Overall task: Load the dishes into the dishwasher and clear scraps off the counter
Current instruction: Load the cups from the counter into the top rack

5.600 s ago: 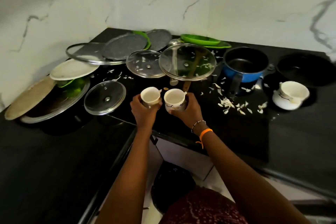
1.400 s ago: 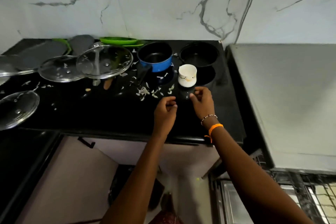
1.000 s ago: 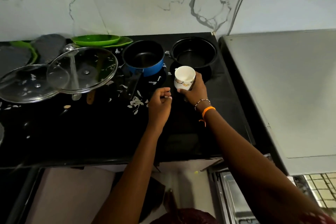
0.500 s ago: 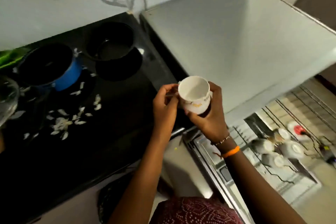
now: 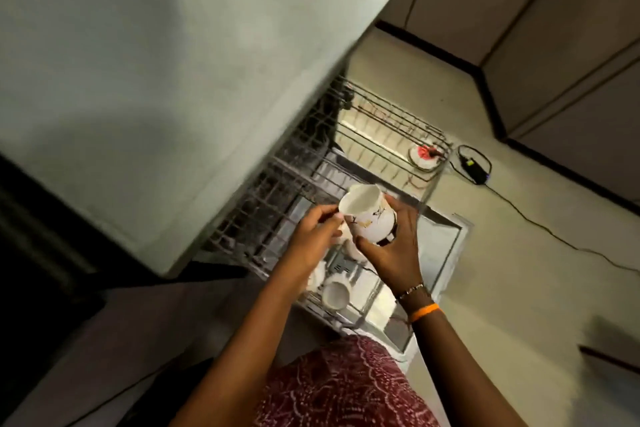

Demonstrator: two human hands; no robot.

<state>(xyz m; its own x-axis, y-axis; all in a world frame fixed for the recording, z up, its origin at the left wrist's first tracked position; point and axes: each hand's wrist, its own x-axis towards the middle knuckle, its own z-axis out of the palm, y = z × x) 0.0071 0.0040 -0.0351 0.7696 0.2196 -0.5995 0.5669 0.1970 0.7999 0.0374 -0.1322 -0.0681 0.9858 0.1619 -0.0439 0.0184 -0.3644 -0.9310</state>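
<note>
A white cup (image 5: 367,213) with a gold and black pattern is tilted on its side above the pulled-out wire rack (image 5: 394,135) of the dishwasher. My right hand (image 5: 394,246) grips the cup from below and behind. My left hand (image 5: 313,236) pinches the cup at its rim side, where the handle seems to be. Under my hands, other white cups (image 5: 334,293) lie in the rack. A small white and red dish (image 5: 424,156) sits at the rack's far corner.
The grey top of the dishwasher (image 5: 156,62) fills the upper left. Its open door (image 5: 440,246) lies under the rack. A black cable and adapter (image 5: 472,163) run across the beige floor on the right. Beige cupboard fronts (image 5: 554,28) stand beyond.
I picked the cup up from the black counter, took it in both hands and turned right. It now hangs tilted over the dishwasher rack, and the counter with scraps is out of view.
</note>
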